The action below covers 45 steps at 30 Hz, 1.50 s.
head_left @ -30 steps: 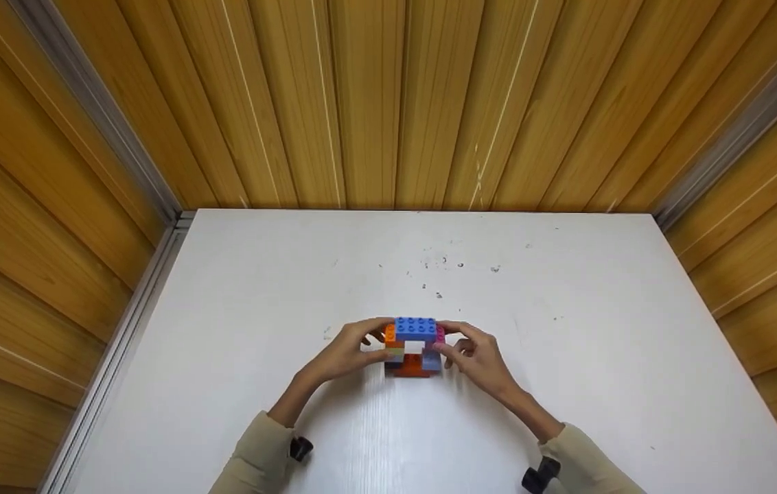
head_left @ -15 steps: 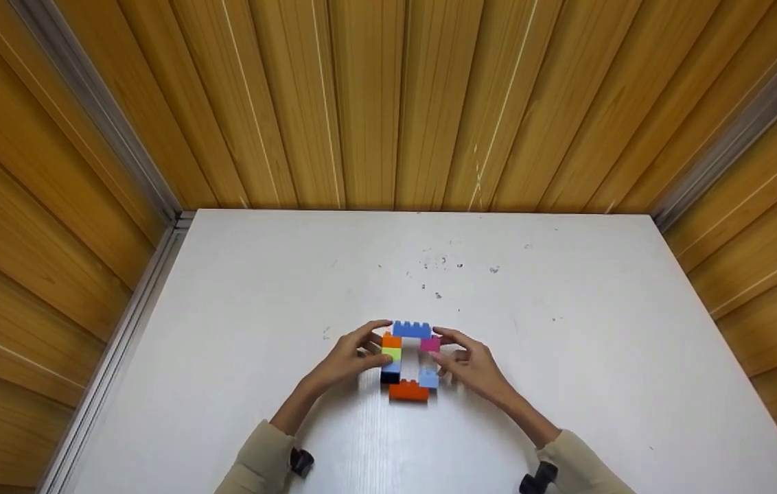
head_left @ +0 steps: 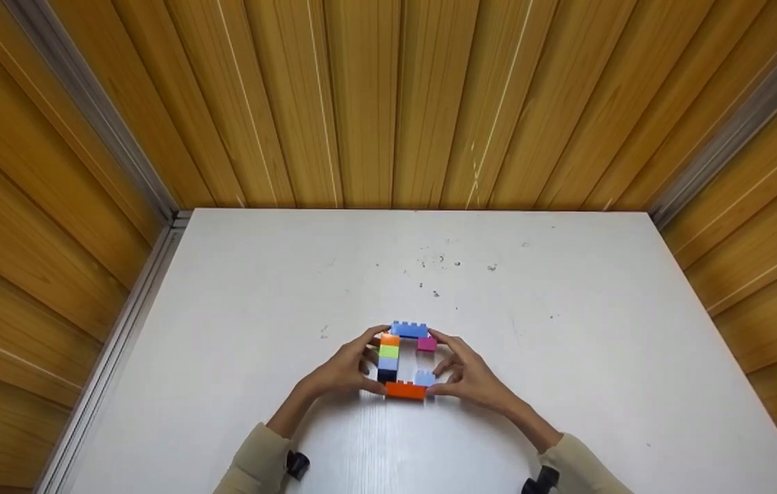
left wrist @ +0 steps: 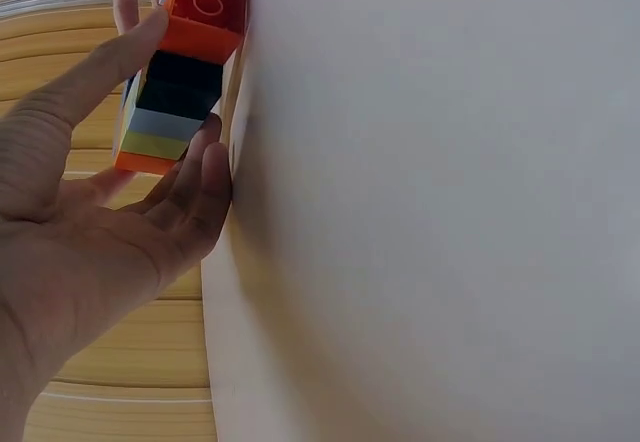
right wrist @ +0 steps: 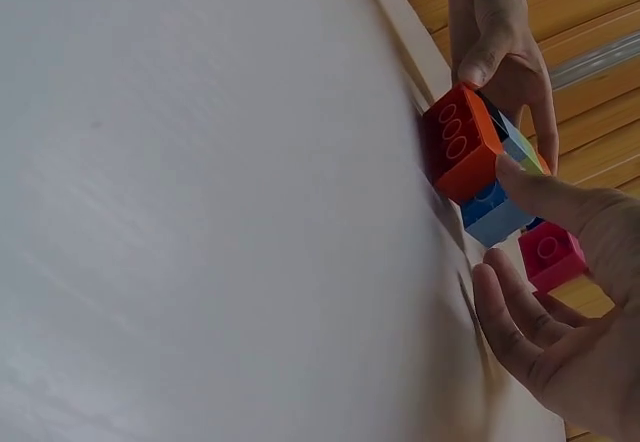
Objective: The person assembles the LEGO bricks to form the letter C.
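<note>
A frame of toy building bricks stands near the middle front of the white table in the head view, its open middle showing. A blue brick (head_left: pixel 409 330) forms its far side, an orange-red brick (head_left: pixel 406 390) its near side. Orange, lime (head_left: pixel 389 351), light blue and black bricks make up the left column. On the right are a pink brick (head_left: pixel 426 344) and a light blue brick (head_left: pixel 424 377), with a gap between them. My left hand (head_left: pixel 342 368) and right hand (head_left: pixel 472 376) grip the frame from either side, thumbs at the orange-red brick, index fingers by the blue one.
The white table (head_left: pixel 279 274) carries small dark marks beyond the hands. Wood-patterned walls (head_left: pixel 361 103) rise behind and at both sides. A metal rail (head_left: pixel 121 350) runs along the left edge.
The brick frame has tipped from upright, blue studs facing up, to leaning back with its face turned up. Both thumbs have slid down from the side columns to the orange-red brick.
</note>
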Each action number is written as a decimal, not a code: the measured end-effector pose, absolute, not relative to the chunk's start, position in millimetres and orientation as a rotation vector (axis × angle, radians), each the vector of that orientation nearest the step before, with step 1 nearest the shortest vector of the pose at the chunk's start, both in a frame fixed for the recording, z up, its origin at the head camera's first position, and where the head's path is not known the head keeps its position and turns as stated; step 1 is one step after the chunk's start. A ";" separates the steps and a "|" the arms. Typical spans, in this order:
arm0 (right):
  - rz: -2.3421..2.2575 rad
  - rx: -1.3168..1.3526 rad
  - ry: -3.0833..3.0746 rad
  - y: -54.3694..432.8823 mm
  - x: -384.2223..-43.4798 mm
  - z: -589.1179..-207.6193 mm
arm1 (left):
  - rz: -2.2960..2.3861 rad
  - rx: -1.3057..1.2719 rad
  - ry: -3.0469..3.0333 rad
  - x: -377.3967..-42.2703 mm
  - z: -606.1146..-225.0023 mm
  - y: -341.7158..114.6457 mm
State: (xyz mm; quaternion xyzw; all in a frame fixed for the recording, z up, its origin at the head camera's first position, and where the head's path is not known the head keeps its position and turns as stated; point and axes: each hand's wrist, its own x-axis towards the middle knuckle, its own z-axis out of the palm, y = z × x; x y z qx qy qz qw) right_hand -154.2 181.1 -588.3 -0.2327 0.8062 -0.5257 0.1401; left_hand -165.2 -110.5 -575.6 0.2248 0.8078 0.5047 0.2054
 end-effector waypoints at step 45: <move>-1.394 -0.395 2.300 152.8 -278.0 -563.2 | 1.395 0.288 2.450 -279.7 -568.6 -100.7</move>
